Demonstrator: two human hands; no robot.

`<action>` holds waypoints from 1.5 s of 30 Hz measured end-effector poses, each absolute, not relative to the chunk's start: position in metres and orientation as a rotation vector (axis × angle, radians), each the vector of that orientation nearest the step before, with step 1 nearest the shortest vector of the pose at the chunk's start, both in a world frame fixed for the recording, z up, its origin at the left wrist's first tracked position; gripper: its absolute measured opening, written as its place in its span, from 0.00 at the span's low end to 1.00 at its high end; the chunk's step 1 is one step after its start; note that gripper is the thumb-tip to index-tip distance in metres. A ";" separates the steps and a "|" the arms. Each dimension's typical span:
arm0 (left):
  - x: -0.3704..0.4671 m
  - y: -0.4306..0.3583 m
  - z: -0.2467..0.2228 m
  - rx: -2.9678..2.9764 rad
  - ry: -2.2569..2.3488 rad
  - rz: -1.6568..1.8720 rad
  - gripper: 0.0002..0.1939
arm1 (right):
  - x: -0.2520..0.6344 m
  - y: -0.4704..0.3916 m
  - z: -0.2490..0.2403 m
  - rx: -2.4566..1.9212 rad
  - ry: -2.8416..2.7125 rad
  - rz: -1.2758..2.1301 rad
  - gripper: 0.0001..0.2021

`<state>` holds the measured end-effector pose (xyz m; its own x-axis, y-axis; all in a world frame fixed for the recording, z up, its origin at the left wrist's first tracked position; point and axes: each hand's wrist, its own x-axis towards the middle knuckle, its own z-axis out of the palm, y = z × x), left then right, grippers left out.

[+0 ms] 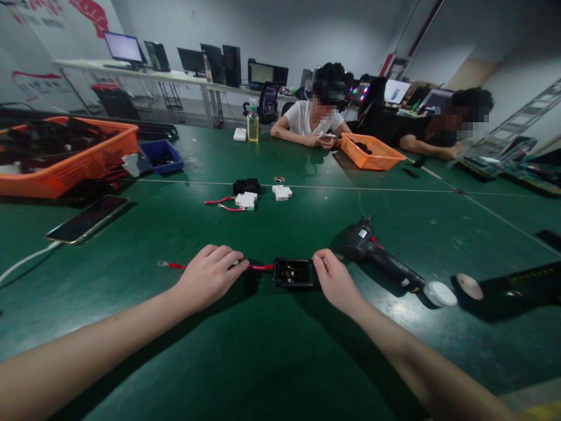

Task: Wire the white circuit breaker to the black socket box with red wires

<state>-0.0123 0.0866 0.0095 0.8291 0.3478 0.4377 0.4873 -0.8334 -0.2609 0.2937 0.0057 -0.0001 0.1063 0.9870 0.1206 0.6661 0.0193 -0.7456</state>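
My left hand point(213, 275) is closed around a red cable point(262, 267), whose bare ring terminal point(163, 264) sticks out to the left. The cable's other end runs to the left side of an open black plastic housing point(293, 272) with brass-coloured metal parts inside. At the housing's right end, my right hand point(333, 278) grips its edge between thumb and fingers. Farther up the green table lie a white module point(246, 201) with two red leads, a second white module point(281, 192) and a black block point(246, 186).
A black power screwdriver point(381, 254) lies to the right, near a white round lid point(439, 294). On the left are a phone point(90, 218) with a white cable, an orange basket point(118, 153) and a blue bin point(161, 156). Two people sit across the table beside another orange basket point(372, 153).
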 end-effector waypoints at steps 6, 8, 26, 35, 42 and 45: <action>-0.012 0.086 0.010 -2.644 -0.614 -0.553 0.10 | 0.289 0.005 0.005 -1.712 -1.679 0.592 0.12; -0.012 0.086 0.010 -2.638 -0.613 -0.549 0.10 | 0.288 0.005 0.007 -1.715 -1.685 0.602 0.12; -0.014 0.081 0.014 -2.563 -0.686 -0.623 0.09 | 0.294 0.001 0.008 -1.655 -1.712 0.778 0.11; -0.014 0.081 0.012 -2.590 -0.627 -0.596 0.10 | 0.294 0.002 0.007 -1.665 -1.745 0.743 0.09; -0.015 0.083 0.009 -2.609 -0.636 -0.569 0.10 | 0.292 0.000 0.012 -1.693 -1.801 0.724 0.09; -0.015 0.083 0.008 -2.624 -0.647 -0.559 0.10 | 0.291 -0.001 0.015 -1.702 -1.829 0.714 0.10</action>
